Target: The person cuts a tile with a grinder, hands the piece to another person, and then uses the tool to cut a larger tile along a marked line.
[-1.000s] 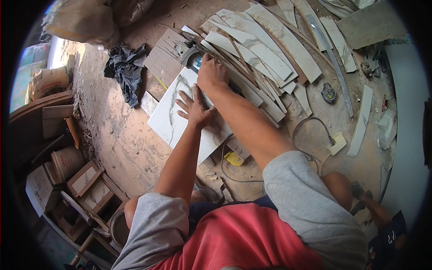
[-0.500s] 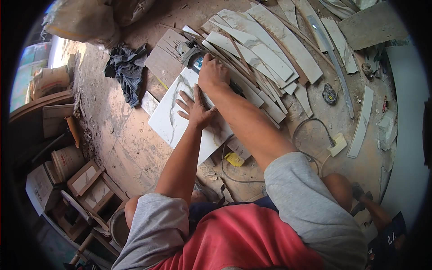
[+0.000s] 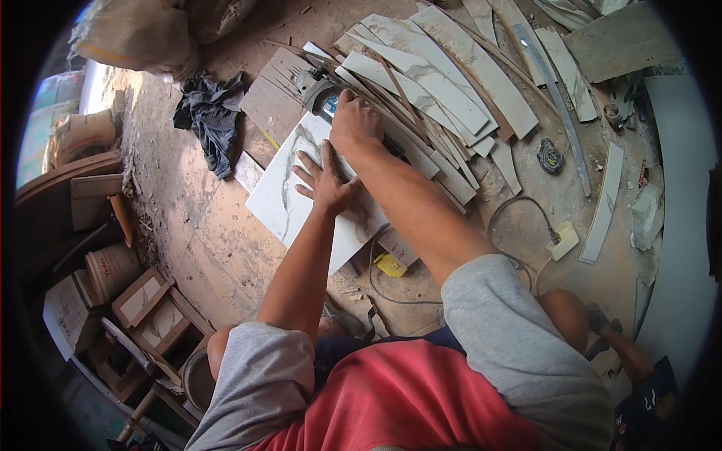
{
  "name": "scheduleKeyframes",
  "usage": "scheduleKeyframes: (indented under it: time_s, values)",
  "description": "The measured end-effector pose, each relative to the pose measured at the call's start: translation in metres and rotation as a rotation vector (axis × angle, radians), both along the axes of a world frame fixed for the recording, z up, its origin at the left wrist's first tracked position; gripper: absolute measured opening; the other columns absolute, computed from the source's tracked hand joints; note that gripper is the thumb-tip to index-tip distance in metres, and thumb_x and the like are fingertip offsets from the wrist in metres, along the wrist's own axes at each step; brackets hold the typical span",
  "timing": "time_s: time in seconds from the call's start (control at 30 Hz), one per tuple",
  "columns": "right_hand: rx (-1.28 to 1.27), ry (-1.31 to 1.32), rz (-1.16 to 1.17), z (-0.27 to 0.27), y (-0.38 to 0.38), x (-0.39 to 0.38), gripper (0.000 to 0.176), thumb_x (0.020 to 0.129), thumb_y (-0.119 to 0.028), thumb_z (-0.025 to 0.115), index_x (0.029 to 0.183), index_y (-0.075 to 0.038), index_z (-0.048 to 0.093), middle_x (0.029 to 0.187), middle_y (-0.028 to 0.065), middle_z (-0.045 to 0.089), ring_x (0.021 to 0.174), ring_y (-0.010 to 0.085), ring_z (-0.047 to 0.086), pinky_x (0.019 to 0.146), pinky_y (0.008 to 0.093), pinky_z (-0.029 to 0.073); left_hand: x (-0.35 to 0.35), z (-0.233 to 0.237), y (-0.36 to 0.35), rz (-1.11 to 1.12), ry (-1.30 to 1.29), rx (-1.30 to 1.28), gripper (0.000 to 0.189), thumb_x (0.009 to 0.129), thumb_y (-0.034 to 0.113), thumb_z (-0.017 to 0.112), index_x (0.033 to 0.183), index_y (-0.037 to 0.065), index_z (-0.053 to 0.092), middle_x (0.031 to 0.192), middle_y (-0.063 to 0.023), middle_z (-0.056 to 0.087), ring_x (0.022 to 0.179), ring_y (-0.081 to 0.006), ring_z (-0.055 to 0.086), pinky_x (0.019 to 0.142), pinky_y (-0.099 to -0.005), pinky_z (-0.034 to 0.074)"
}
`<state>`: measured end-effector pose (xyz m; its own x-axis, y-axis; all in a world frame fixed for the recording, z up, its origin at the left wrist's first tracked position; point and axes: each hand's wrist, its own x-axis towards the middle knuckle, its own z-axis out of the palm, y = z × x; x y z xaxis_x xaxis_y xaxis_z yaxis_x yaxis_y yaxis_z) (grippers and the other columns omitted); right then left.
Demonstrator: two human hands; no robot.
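Observation:
A white tile with grey veins lies on the floor in front of me. My left hand rests flat on it with the fingers spread. My right hand is wrapped round an angle grinder, whose head and guard sit at the tile's far edge. The grinder's rear body is mostly hidden under my right hand and forearm. Just beyond the tile, a brown board with dark cut lines lies beneath the grinder's head.
Cut tile strips are piled to the right. Beside them lie a tape measure, a long metal straightedge and a plugged-in power cord. A dark cloth is at left; boxed tiles stand lower left. Another person is at lower right.
Almost nothing differs. Both hands keep their places on the tile and the grinder, and the view has shifted very slightly.

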<state>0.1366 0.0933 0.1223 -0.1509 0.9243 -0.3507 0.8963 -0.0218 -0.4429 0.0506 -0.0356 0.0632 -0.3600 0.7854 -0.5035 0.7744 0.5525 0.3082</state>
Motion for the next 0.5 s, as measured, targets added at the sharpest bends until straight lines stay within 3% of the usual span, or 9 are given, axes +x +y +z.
scheduleKeyframes:
  time_s: [0.43, 0.5]
  values:
    - [0.008, 0.016, -0.004, -0.0023, -0.0010, 0.0023, 0.052, 0.085, -0.021, 0.069, 0.124, 0.002, 0.044, 0.118, 0.0255, 0.059, 0.109, 0.0379, 0.065, 0.091, 0.0431, 0.055, 0.0002, 0.0001, -0.0006, 0.002, 0.003, 0.001, 0.123, 0.064, 0.056, 0.083, 0.158, 0.035, 0.005, 0.159, -0.0271, -0.021, 0.142, -0.0557, -0.020, 0.105, -0.0761, -0.002]
    - [0.017, 0.016, -0.006, -0.0068, -0.0008, 0.0015, 0.052, 0.085, -0.021, 0.069, 0.124, 0.002, 0.044, 0.119, 0.0256, 0.059, 0.109, 0.0380, 0.065, 0.091, 0.0432, 0.054, 0.0010, 0.0024, -0.0001, -0.009, 0.007, -0.012, 0.121, 0.065, 0.065, 0.077, 0.158, 0.033, 0.006, 0.159, -0.0273, -0.020, 0.143, -0.0549, -0.021, 0.105, -0.0758, -0.003]
